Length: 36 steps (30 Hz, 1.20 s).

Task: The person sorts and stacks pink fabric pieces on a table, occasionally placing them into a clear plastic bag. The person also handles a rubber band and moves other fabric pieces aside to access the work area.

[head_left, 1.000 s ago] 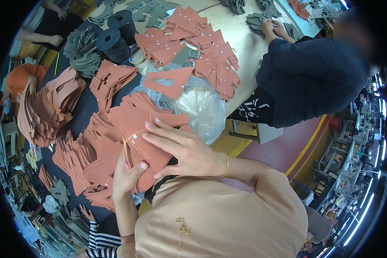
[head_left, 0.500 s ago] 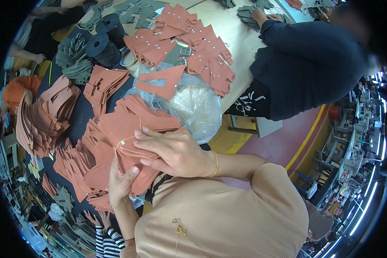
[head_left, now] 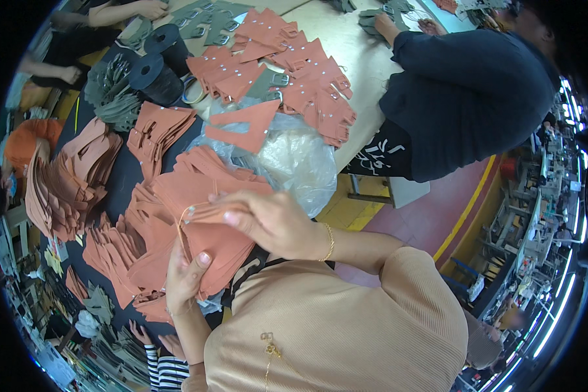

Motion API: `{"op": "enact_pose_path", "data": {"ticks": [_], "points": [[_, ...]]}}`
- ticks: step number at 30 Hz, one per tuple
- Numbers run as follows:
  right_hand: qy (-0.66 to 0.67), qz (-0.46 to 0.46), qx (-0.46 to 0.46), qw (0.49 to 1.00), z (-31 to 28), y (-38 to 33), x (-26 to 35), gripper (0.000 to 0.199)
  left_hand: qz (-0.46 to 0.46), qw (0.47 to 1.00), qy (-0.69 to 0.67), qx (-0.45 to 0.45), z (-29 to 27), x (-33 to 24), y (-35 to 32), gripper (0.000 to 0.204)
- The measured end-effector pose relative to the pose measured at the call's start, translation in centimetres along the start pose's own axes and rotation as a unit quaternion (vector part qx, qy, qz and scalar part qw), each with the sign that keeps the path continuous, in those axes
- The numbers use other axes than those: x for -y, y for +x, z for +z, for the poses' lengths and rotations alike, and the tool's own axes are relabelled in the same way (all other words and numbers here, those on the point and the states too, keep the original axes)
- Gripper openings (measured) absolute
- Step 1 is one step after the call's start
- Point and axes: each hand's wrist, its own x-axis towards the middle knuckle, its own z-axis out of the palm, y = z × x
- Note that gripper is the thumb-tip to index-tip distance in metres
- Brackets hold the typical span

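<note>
Orange bundle (head_left: pixel 206 238), left hand (head_left: pixel 186 274) beneath, right hand (head_left: pixel 268 222) atop

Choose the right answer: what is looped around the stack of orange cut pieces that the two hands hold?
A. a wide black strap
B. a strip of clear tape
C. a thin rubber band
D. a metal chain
C: a thin rubber band runs around the stack of orange pieces, stretched by the right hand while the left hand supports the stack from below.
</note>
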Motion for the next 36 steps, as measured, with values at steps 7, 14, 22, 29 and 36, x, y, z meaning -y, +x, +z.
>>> {"op": "enact_pose_path", "data": {"ticks": [7,14,22,29,36], "points": [[0.115,0.120,-0.065,0.984,-0.4,0.2,-0.6,0.038,0.020,0.999,-0.041,0.021,0.3,-0.1,-0.2,0.074],[0.264,0.179,-0.103,0.942,0.0,-0.4,-0.8,0.043,-0.015,0.998,-0.003,0.056,0.1,-1.2,-0.6,0.058],[0.225,0.106,-0.109,0.962,-0.6,-0.6,-0.7,0.031,-0.015,0.999,-0.027,0.009,0.7,-0.9,-0.6,0.057],[0.114,0.063,-0.103,0.986,-0.7,-0.5,0.1,0.044,-0.003,0.999,-0.046,0.022,0.5,-1.1,-0.7,0.060],[0.115,0.070,-0.102,0.986,-0.9,-0.6,0.0,0.043,-0.011,1.000,-0.015,0.011,0.7,-1.6,-0.8,0.063]]}}
